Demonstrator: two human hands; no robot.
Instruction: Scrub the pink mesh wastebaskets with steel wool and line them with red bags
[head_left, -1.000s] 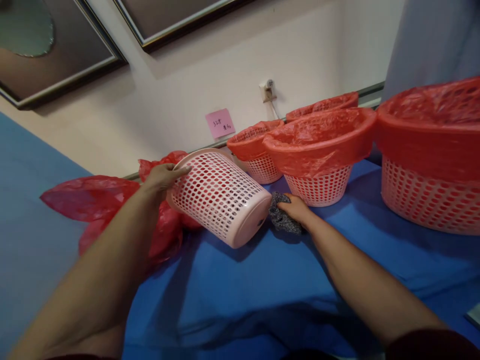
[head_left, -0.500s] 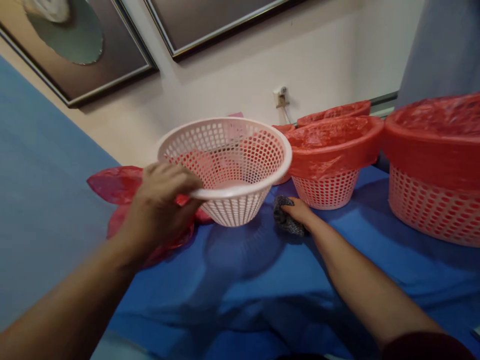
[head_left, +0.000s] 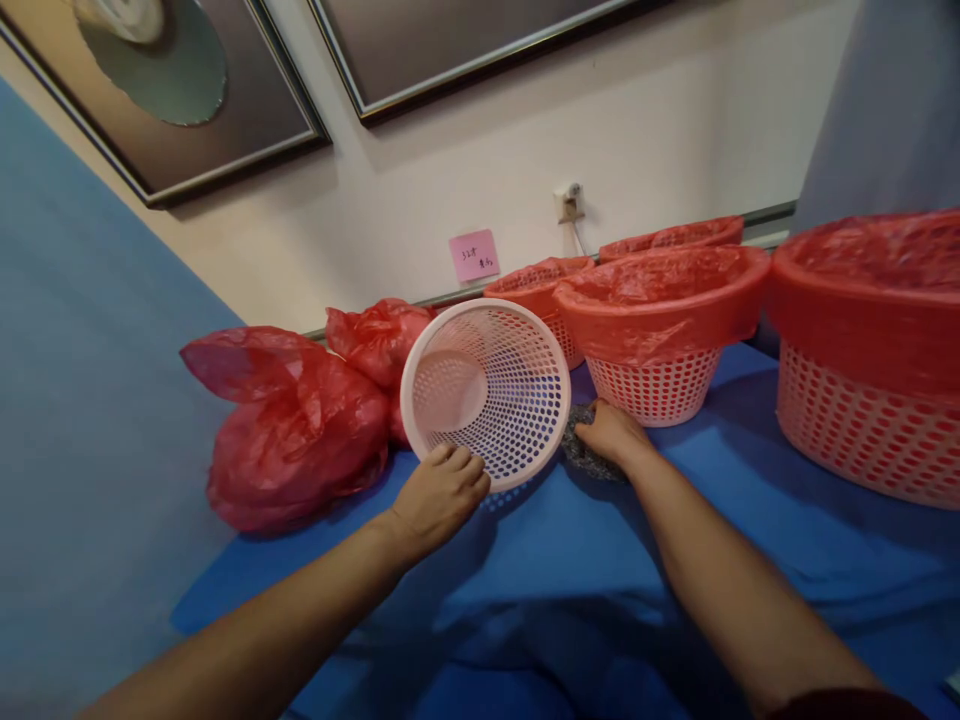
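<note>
My left hand [head_left: 442, 492] grips the lower rim of a pink perforated basket [head_left: 486, 392], which is tipped on its side with its open mouth facing me, resting on the blue cloth. My right hand [head_left: 611, 435] lies closed over a dark grey scrubbing cloth [head_left: 581, 455] on the table, just right of the basket. Part of the cloth is hidden behind the basket and under my fingers.
Crumpled red plastic bags [head_left: 296, 425] lie left of the basket. Several pink baskets lined with red bags [head_left: 660, 300] stand along the wall and at the right [head_left: 870, 330]. A pink note [head_left: 474, 255] and a socket [head_left: 570, 203] are on the wall. Blue cloth [head_left: 570, 560] covers the table.
My left hand lifted the basket upright off the table, then set it down tipped with its mouth towards me. The right hand stayed on the grey cloth.
</note>
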